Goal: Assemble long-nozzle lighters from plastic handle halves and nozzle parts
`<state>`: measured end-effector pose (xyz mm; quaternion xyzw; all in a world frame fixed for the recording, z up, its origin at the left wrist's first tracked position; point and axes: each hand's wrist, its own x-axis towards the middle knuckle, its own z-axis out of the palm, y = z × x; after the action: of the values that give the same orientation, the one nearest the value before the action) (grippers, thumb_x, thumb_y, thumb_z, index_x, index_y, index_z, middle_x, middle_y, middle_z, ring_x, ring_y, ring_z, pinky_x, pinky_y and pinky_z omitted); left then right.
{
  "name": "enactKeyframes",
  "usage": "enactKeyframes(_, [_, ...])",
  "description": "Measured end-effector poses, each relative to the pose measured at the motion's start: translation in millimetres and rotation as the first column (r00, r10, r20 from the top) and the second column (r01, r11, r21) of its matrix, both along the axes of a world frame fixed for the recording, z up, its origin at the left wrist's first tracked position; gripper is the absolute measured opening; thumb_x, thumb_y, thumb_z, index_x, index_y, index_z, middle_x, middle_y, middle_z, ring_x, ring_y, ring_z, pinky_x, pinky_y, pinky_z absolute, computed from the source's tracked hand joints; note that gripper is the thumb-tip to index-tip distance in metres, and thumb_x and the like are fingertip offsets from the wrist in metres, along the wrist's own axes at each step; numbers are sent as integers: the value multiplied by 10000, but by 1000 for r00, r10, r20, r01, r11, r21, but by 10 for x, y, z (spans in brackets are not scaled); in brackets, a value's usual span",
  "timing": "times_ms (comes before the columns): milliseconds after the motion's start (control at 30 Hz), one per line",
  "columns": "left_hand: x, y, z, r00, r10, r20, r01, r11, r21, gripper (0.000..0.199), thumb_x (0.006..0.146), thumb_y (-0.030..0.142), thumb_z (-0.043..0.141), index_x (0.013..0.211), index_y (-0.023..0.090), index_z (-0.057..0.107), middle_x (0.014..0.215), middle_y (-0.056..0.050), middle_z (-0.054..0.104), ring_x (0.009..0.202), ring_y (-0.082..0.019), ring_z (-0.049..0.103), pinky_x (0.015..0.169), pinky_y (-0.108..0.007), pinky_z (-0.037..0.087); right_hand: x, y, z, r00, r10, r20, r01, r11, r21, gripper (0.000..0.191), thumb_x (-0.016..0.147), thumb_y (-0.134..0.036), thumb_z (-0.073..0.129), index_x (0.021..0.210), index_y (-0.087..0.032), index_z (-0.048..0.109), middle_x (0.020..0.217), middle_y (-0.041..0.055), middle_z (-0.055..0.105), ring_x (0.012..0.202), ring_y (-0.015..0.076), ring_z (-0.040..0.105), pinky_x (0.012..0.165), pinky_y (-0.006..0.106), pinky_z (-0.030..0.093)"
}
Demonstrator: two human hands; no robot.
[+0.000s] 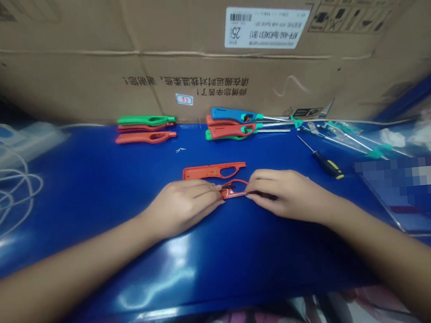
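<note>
An orange lighter shell half, from a long-nosed lighter, lies between my hands with a black part and a thin pale wire in it. My left hand is closed around its left end, which the fingers hide. At the other end, my right hand pinches a thin black piece; what kind it is I cannot make out. Just beyond the fingers rests a second orange shell half, hollow side up.
Several assembled lighters and loose shells lie along the cardboard box. A screwdriver and metal tubes are at right, near a tablet-like object. Small pins lie behind; white cable coils at left.
</note>
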<state>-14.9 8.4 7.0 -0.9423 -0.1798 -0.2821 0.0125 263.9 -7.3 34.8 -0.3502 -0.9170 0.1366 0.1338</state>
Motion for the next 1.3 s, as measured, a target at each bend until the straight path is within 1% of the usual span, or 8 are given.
enactKeyframes(200, [-13, 16, -33, 1000, -12, 23, 11, 1000, 16, 191, 992, 204, 599, 1143, 139, 696, 1104, -61, 780, 1022, -194, 749, 948, -315, 616, 1, -3, 9, 999, -11, 49, 11, 1000, -9, 143, 993, -214, 539, 1038, -193, 674, 1026, 56, 688, 866, 159, 663, 735, 270, 499])
enactKeyframes(333, [-15, 32, -29, 1000, -18, 18, 18, 999, 30, 205, 988, 182, 600, 1172, 142, 682, 1124, -56, 777, 1027, -202, 742, 943, -330, 620, 2, -5, 4, 999, -12, 53, 12, 1000, 6, 169, 1001, -209, 527, 1053, -195, 687, 1047, 63, 681, 869, 165, 666, 739, 284, 504])
enactKeyframes(533, [-20, 38, -37, 1000, -17, -4, 17, 1000, 26, 236, 992, 173, 588, 1210, 151, 676, 1172, -53, 762, 1053, -217, 727, 954, -357, 617, -2, 25, -19, 998, -28, -53, 26, 999, -38, 161, 999, -171, 518, 1044, -185, 672, 1025, 68, 680, 918, 168, 654, 804, 294, 524])
enactKeyframes(733, [-11, 51, -26, 998, -27, -63, 22, 997, -77, 318, 1009, 185, 546, 1307, 207, 655, 1255, -77, 723, 1180, -228, 669, 1013, -382, 581, 24, 7, 52, 996, -19, -90, 8, 993, -118, 126, 946, -131, 557, 998, -190, 656, 1004, 46, 641, 820, 139, 607, 702, 261, 480])
enactKeyframes(867, [-4, 61, -20, 996, -36, -81, 24, 989, -146, 338, 1019, 185, 522, 1335, 217, 637, 1292, -89, 700, 1234, -246, 623, 1033, -410, 557, 46, -17, 92, 996, 2, -85, -15, 988, -151, 150, 908, -107, 568, 988, -198, 656, 1043, 42, 627, 843, 136, 608, 753, 268, 478])
enactKeyframes(1033, [-15, 68, -68, 996, -33, -80, 16, 979, -206, 356, 1016, 164, 518, 1353, 228, 617, 1331, -97, 665, 1248, -263, 581, 1041, -445, 538, 25, -4, 29, 993, -41, -112, 24, 989, -148, 89, 962, -180, 562, 932, -191, 644, 973, 34, 606, 798, 126, 575, 711, 258, 451])
enactKeyframes(1167, [-19, 59, -92, 998, -47, -29, 41, 980, -197, 368, 1003, 140, 531, 1356, 208, 610, 1341, -121, 647, 1257, -272, 557, 1046, -454, 526, -4, 6, -37, 991, -76, -113, 59, 987, -150, 96, 974, -213, 587, 885, -187, 613, 950, 25, 585, 773, 118, 543, 677, 247, 425])
enactKeyframes(1300, [-2, 45, -77, 999, -45, -26, 40, 979, -198, 358, 989, 124, 552, 1330, 195, 635, 1391, -142, 611, 1278, -283, 535, 1046, -463, 522, -24, -1, -55, 988, -98, -118, 82, 988, -130, 31, 948, -162, 615, 968, -184, 607, 980, 25, 575, 762, 111, 514, 655, 237, 408])
